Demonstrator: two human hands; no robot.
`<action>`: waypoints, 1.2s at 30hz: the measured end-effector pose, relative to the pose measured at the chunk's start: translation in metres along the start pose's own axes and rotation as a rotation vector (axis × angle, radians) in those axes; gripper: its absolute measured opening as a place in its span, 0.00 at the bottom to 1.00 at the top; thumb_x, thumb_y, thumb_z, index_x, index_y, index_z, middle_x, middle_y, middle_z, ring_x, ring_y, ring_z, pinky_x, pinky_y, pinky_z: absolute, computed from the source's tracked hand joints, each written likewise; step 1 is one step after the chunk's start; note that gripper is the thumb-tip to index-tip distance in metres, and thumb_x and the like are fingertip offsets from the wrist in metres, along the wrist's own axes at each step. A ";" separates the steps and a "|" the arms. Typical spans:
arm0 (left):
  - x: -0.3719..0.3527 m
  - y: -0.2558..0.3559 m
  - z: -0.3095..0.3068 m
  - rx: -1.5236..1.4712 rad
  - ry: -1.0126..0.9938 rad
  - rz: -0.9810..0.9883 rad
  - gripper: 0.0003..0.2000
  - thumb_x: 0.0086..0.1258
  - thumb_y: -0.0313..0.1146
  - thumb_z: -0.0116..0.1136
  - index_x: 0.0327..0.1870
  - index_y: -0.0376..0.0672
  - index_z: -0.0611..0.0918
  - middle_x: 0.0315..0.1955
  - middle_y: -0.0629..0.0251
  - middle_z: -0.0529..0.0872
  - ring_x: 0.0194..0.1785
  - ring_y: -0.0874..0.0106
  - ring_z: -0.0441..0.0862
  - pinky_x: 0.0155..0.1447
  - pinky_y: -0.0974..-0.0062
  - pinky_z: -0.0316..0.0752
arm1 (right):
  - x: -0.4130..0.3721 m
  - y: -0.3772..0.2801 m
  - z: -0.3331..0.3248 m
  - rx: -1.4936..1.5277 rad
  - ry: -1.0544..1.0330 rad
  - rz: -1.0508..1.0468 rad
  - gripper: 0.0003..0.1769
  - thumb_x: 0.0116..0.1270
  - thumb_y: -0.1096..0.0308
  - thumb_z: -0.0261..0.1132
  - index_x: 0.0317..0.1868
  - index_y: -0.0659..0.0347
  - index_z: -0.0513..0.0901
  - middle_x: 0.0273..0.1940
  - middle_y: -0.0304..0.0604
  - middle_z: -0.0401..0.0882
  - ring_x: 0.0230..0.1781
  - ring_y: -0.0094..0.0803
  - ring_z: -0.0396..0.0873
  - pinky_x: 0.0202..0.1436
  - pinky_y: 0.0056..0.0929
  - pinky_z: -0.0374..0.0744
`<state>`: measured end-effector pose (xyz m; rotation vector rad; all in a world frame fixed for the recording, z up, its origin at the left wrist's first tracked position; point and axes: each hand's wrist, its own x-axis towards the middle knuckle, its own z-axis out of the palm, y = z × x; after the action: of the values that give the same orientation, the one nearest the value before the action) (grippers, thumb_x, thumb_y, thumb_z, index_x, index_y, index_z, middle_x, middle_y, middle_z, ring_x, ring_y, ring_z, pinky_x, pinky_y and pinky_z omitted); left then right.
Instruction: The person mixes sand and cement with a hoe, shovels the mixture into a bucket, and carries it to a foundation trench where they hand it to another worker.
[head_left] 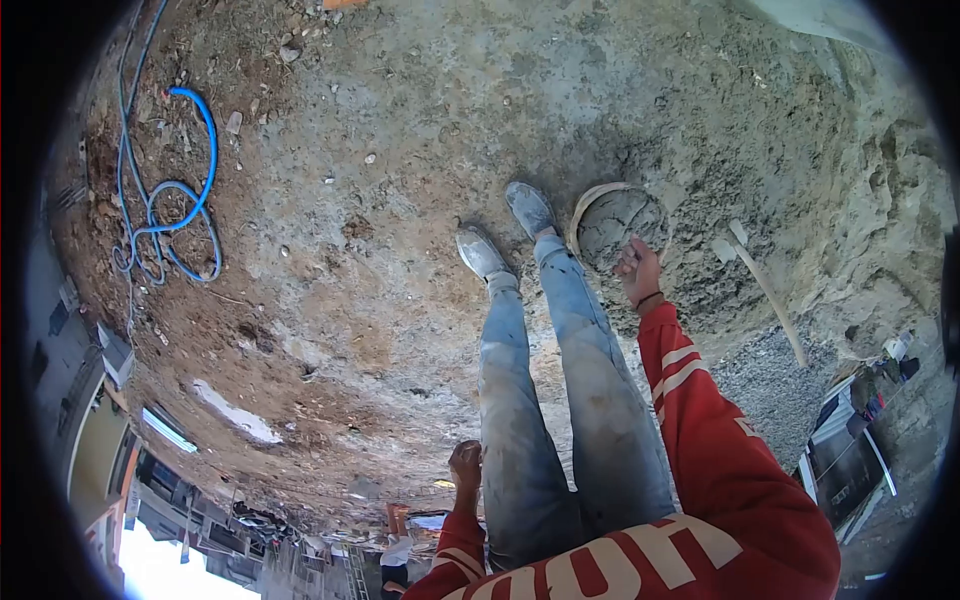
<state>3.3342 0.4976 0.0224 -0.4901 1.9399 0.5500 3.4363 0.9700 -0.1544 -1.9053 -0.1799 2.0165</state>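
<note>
My right hand (638, 272) is at the near side of a round bucket (588, 199), in front of its rim. Grey, wet-looking mortar (622, 222) fills it, with cracks across the surface. The fingers of this hand are curled closed; whether they grip the bucket's handle or anything else cannot be made out. Low beside my left thigh hangs my left hand (466, 464), fingers curled in, away from the bucket. Anything inside it is hidden. Both arms wear red sleeves, and my dusty shoes (482, 252) stand just left of the bucket.
A hoe-like tool with a pale wooden handle (772, 295) lies right of the bucket on rough sandy ground. Grey gravel (765, 385) is spread nearer on the right. A blue hose (210, 150) coils at far left. Another person (397, 550) is visible at the bottom.
</note>
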 end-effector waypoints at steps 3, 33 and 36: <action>-0.003 0.009 0.005 0.104 -0.048 0.045 0.12 0.64 0.34 0.60 0.42 0.34 0.82 0.36 0.57 0.86 0.40 0.71 0.84 0.47 0.74 0.77 | -0.001 -0.008 -0.022 -0.002 -0.058 0.035 0.07 0.68 0.64 0.55 0.31 0.51 0.71 0.13 0.26 0.54 0.13 0.21 0.57 0.22 0.24 0.62; 0.032 0.194 -0.226 -0.046 0.503 0.398 0.19 0.57 0.43 0.64 0.45 0.39 0.81 0.33 0.55 0.87 0.37 0.58 0.85 0.45 0.64 0.79 | -0.133 -0.110 0.071 -0.213 0.064 0.158 0.14 0.56 0.49 0.59 0.26 0.45 0.66 0.13 0.30 0.51 0.11 0.26 0.50 0.21 0.31 0.59; 0.020 0.133 -0.276 -0.091 0.594 0.196 0.18 0.53 0.42 0.63 0.43 0.42 0.83 0.31 0.50 0.87 0.38 0.54 0.85 0.46 0.60 0.78 | -0.145 -0.130 0.110 -0.254 0.028 0.149 0.17 0.55 0.44 0.57 0.28 0.46 0.67 0.15 0.32 0.53 0.13 0.28 0.53 0.23 0.34 0.62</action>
<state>3.0516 0.4451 0.1301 -0.5682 2.5567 0.6726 3.3539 1.0577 0.0345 -2.1577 -0.3082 2.1493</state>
